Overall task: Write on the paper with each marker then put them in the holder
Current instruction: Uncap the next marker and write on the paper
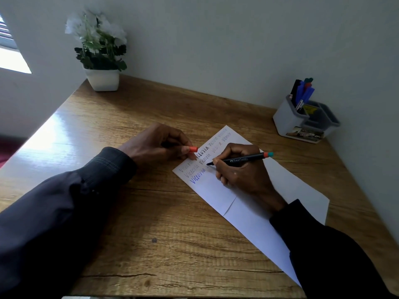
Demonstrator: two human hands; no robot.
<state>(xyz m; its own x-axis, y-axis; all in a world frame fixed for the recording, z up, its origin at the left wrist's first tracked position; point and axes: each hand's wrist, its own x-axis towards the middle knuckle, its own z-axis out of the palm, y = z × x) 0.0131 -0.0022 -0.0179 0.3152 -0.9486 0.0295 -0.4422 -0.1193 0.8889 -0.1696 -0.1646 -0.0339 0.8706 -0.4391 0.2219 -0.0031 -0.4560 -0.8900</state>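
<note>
A white sheet of paper (pixel 254 210) lies slanted on the wooden desk (pixel 151 223), with several lines of handwriting at its far end. My right hand (pixel 239 169) grips a black marker (pixel 244 159) with an orange and teal end, its tip touching the paper beside a blue word. My left hand (pixel 157 145) rests at the paper's far left corner and pinches an orange marker cap (pixel 192 149). A white and grey holder (pixel 302 121) stands at the back right, with several blue and black markers (pixel 302 93) upright in it.
A white pot of white flowers (pixel 101 59) stands at the desk's back left corner. Walls close the desk in behind and on the right. Bright light from a window (pixel 10 55) falls on the desk's left edge.
</note>
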